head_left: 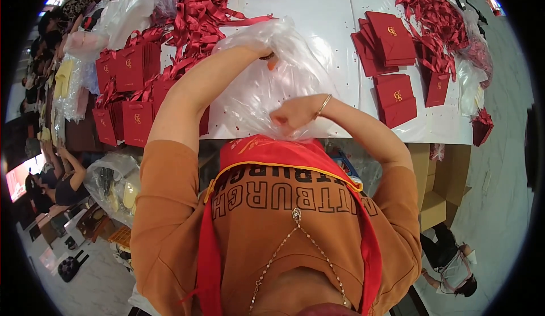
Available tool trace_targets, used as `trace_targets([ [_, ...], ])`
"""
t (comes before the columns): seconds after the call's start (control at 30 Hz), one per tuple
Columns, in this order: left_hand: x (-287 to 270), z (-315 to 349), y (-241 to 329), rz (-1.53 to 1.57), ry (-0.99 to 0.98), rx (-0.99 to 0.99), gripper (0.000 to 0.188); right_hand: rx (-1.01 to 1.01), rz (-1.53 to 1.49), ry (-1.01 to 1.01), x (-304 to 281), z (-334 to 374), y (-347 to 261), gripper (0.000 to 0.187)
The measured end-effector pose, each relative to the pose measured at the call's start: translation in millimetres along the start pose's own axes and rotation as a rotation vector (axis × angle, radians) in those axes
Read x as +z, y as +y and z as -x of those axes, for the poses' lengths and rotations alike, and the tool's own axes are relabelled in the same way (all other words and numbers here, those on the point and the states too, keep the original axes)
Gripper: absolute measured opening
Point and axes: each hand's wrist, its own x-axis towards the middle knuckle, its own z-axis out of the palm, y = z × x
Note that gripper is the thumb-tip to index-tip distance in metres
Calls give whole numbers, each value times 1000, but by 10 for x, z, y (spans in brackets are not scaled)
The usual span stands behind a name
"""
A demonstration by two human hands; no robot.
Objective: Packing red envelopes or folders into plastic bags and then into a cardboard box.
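A large clear plastic bag [250, 97] lies crumpled on the white table in front of me. My right hand [295, 114] is closed on the near edge of the bag, its fingers curled inward and a bracelet on the wrist. Toward the far end of the bag, my left hand [268, 55] is mostly covered by plastic. Only a fingertip or two shows there, so its grip is hidden. Whether anything lies inside the bag I cannot make out.
Red paper gift bags with ribbon handles [136, 66] stand in rows at the left. More red bags [392, 38] lie stacked at the right. Heaps of red ribbon [196, 15] spread behind. An open cardboard box [437, 202] sits below the table's right end. Other people [454, 259] are nearby.
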Motion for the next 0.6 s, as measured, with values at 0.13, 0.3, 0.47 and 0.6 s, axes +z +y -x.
trace_targets([
  [0.13, -12, -20, 89, 52, -5, 33, 37, 155, 167, 628, 4, -232, 235, 37],
  [0.3, -109, -176, -17, 124, -4, 63, 37, 278, 364, 158, 90, -259, -86, 65],
  [0.47, -136, -219, -232, 194, -3, 104, 37, 305, 328, 46, 70, -403, -161, 70],
  [0.6, -122, -203, -148, 236, 12, 134, 37, 220, 299, 101, -8, -410, -78, 63],
])
